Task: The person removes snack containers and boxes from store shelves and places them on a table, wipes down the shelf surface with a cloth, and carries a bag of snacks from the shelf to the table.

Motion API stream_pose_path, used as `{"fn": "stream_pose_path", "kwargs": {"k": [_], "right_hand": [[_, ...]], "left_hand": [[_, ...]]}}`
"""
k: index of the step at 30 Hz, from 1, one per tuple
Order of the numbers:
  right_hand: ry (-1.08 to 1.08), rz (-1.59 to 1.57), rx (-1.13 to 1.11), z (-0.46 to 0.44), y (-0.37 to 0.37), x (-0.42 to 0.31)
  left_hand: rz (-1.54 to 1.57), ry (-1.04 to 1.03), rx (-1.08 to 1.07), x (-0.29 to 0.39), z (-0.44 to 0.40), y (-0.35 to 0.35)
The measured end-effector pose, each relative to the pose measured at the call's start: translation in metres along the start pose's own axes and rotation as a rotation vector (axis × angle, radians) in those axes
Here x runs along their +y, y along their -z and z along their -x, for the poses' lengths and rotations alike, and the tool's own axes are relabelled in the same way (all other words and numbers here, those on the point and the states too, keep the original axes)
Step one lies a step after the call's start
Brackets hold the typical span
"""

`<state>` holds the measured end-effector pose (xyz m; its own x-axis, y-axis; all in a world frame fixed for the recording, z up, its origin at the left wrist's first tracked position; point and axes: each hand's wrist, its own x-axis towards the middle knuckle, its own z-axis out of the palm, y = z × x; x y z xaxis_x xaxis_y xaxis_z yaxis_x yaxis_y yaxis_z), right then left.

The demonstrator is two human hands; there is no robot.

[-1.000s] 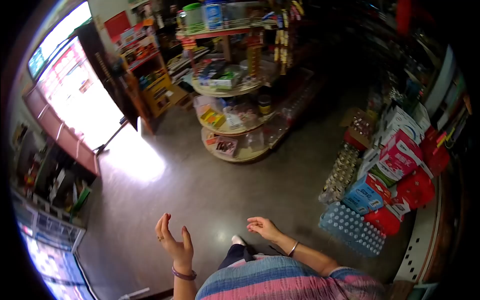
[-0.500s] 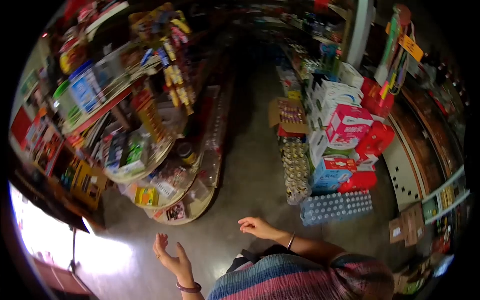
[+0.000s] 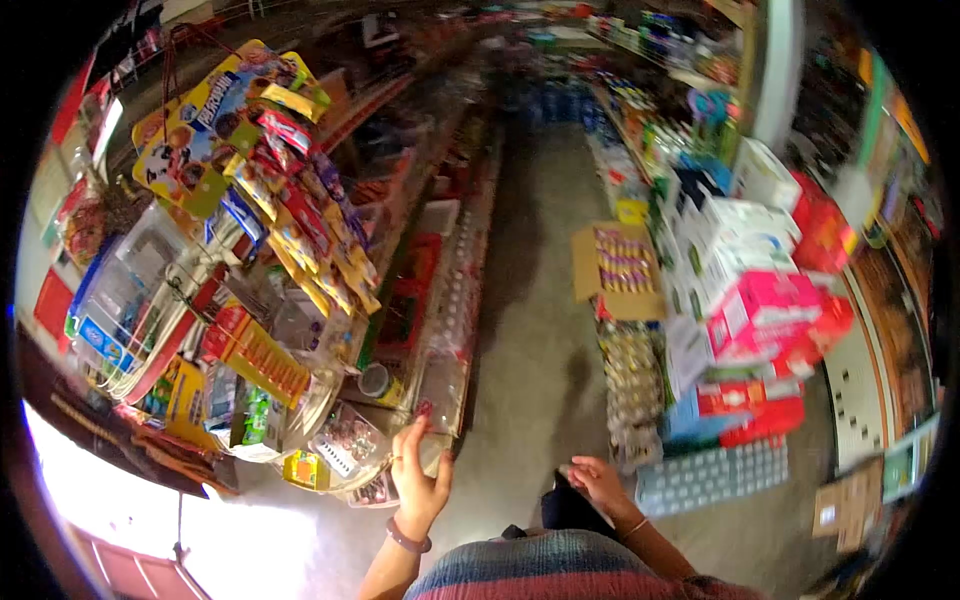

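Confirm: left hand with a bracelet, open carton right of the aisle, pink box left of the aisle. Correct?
One slip: the pink box is right of the aisle, as the head view shows. The left hand with a bracelet and the open carton right of the aisle are correct.

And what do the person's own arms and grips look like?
Both forearms are bare where they show. The left grip is ungloved, with what looks like a ring and a dark reddish-brown bangle. The right grip is ungloved too, with a thin, pale bangle.
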<state>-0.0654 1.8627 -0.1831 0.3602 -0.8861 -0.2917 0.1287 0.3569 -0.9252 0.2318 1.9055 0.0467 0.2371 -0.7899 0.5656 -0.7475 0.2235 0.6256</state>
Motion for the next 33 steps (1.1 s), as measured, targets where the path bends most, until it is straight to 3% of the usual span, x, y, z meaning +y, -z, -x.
{"fn": "stream_pose_path", "kwargs": {"k": [5,12,16,23,31,33], "right_hand": [[0.101,0.081,-0.110,-0.105,0.017,-0.099],[0.148,0.108,-0.159,-0.242,0.022,-0.177],[0.219,0.174,-0.279,-0.320,-0.016,-0.246],[0.457,0.293,-0.498,-0.478,-0.110,-0.379],[0.767,0.273,-0.735,-0.602,-0.228,-0.542],[0.824,0.273,-0.769,-0.627,-0.255,-0.578]], "left_hand": [[-0.101,-0.116,-0.024,0.019,-0.105,-0.055],[-0.190,-0.082,-0.011,-0.016,-0.176,-0.107],[-0.225,-0.012,0.078,-0.061,-0.218,-0.125],[-0.221,-0.074,0.242,-0.142,-0.318,-0.147],[-0.242,-0.379,0.368,-0.157,-0.463,-0.110],[-0.143,-0.354,0.377,-0.150,-0.486,-0.099]]}}
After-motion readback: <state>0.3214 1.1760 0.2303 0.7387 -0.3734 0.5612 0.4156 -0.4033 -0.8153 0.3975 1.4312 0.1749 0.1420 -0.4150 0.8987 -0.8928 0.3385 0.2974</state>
